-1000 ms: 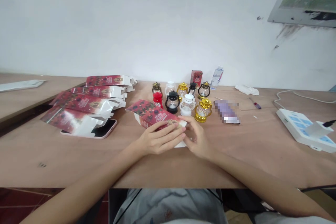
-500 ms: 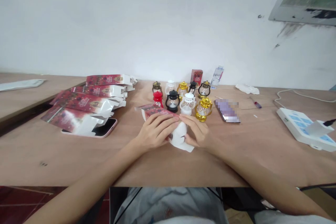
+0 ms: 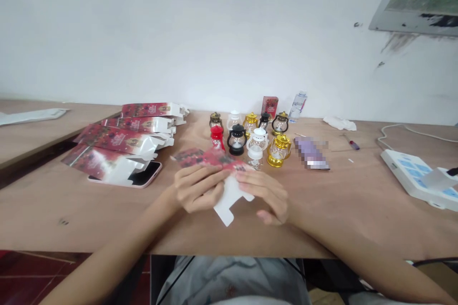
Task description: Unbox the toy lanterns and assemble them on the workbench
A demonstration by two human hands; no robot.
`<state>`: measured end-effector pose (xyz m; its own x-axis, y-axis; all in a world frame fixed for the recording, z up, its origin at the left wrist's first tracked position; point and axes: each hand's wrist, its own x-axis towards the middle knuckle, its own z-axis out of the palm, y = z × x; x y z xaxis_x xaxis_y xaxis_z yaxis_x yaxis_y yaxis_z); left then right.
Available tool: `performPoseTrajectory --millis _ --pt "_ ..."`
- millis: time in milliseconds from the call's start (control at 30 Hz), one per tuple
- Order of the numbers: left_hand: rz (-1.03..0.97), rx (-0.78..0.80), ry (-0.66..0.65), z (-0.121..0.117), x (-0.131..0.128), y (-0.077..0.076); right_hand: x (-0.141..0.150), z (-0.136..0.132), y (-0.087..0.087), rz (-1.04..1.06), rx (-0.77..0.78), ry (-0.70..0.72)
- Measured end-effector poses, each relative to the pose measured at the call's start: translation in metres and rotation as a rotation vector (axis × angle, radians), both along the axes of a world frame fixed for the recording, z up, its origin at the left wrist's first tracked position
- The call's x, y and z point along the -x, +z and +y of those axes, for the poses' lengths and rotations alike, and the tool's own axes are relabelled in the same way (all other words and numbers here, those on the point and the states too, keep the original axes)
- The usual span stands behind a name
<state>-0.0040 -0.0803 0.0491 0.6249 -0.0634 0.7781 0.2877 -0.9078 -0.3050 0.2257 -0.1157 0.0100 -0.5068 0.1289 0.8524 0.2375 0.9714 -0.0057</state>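
Note:
A partly folded red printed carton (image 3: pixel 219 158), with white inner flaps (image 3: pixel 229 198) pointing toward me, is held over the table between my hands. My left hand (image 3: pixel 198 188) is closed around its left side, fingers bent over the card. On the other side, the curled fingers of my right hand (image 3: pixel 265 193) bear on the carton's right edge, while the thumb sits lower, off the card. Just beyond stand several small lanterns, among them a red one (image 3: pixel 216 138), a black one (image 3: pixel 236 139), a white one (image 3: pixel 257 143) and a gold one (image 3: pixel 279 151).
Flat printed cartons (image 3: pixel 114 140) lie overlapping at left, partly over a phone (image 3: pixel 145 175). A finished box (image 3: pixel 269 107) and a water bottle (image 3: pixel 298 106) stand near the wall. Another phone (image 3: pixel 311 152), tissue (image 3: pixel 339 123) and a power strip (image 3: pixel 415 171) are at right.
The carton has turned in my hands, its white flaps now pointing down toward me and the printed side spread out. My right hand has shifted slightly, its thumb coming away from the card.

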Motion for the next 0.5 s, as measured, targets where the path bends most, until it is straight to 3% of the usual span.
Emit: performPoseTrajectory --millis 67,200,300,367,500 --pt "0.014 -0.296 0.039 0.008 0.014 0.014 -0.003 0.002 0.001 0.024 -0.048 -0.094" --pt "-0.174 -0.391 0.241 0.046 0.060 0.049 -0.018 0.013 0.004 0.092 -0.122 -0.419" --pt "-0.191 -0.466 0.368 0.083 0.105 0.065 -0.033 0.027 0.004 0.119 -0.165 -0.712" --pt "-0.126 -0.394 0.459 0.103 0.132 0.065 -0.043 0.037 0.003 0.103 -0.166 -0.892" --pt "0.043 0.023 0.801 0.126 0.167 0.049 -0.056 0.052 -0.003 -0.013 -0.061 -1.132"
